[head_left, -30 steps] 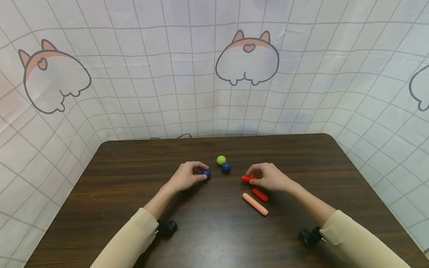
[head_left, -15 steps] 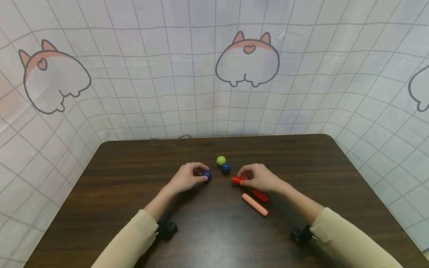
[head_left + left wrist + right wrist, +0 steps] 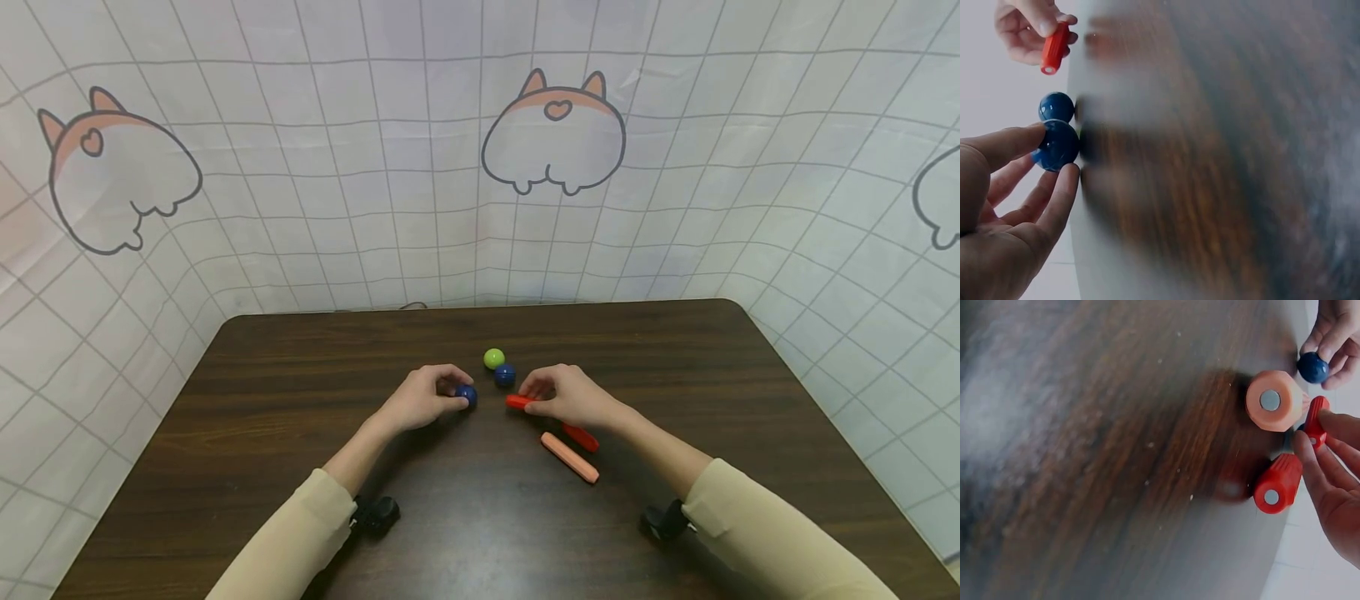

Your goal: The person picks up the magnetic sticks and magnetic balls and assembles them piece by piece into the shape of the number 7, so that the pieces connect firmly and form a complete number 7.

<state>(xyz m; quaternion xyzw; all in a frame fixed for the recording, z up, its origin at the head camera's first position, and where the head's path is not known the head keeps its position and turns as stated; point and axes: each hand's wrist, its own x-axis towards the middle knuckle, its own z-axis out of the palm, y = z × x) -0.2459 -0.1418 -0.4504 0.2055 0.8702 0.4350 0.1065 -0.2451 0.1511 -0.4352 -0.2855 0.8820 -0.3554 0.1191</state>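
"What was nearest on the desk (image 3: 480, 533)?"

"A peach stick (image 3: 570, 457), its long axis slanting from near right to far left. Just beyond lay a loose red stick (image 3: 582, 437) on a similar slant. From the right wrist, both showed a pale disc in the near end."

"And the right hand (image 3: 570, 397)?"

"Its grip pinched the held red stick (image 3: 518, 402) between thumb and fingers. That one ran roughly side to side, its free end pointing left."

"At what?"

"Towards the held blue ball (image 3: 468, 396), near but apart, which the left hand (image 3: 420, 398) had pinched in its own grip."

"Farther off?"

"Another blue ball (image 3: 505, 375), then a green ball (image 3: 493, 359) close behind; I couldn't tell whether they touched. Past the desk hung a checked cloth (image 3: 405, 208)."
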